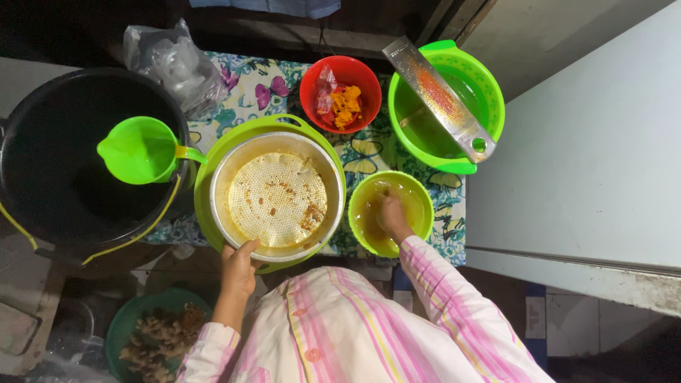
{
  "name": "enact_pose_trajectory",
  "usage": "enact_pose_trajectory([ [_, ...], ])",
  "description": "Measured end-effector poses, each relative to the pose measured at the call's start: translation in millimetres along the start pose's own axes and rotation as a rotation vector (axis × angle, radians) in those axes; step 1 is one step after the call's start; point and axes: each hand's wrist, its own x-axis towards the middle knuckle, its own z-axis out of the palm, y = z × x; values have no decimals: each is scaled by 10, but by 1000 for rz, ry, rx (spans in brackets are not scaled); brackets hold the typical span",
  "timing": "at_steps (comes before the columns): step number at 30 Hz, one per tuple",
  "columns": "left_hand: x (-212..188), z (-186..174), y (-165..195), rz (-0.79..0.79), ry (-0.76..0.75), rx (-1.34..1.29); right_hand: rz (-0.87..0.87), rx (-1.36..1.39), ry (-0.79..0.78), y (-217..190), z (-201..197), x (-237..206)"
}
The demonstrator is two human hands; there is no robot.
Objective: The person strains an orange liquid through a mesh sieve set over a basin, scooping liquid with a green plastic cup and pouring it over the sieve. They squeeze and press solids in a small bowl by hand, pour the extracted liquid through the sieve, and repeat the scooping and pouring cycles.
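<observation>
Right hand [391, 215] sunk in the small green bowl [424, 197] at three o'clock of the metal strainer [278, 198], left hand [237, 266] clamped on strainer's six-o'clock rim, hands well apart.

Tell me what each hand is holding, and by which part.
Left hand grips the near rim of the metal strainer bowl. Right hand is dipped in the small green bowl; any hold cannot be told.

A single head camera looks straight down from close above the person's chest onto the bench [248, 89], bowls spread below, the floor at frame edges.
</observation>
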Motion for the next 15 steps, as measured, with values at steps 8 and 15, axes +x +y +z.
enact_pose_trajectory([
  [8,-61,-37,22,-1,13,15,180,-207,-288,-251,-42,47],
  [15,-79,-16,25,-1,3,26,217,-181,-377,-83,125,-79],
])
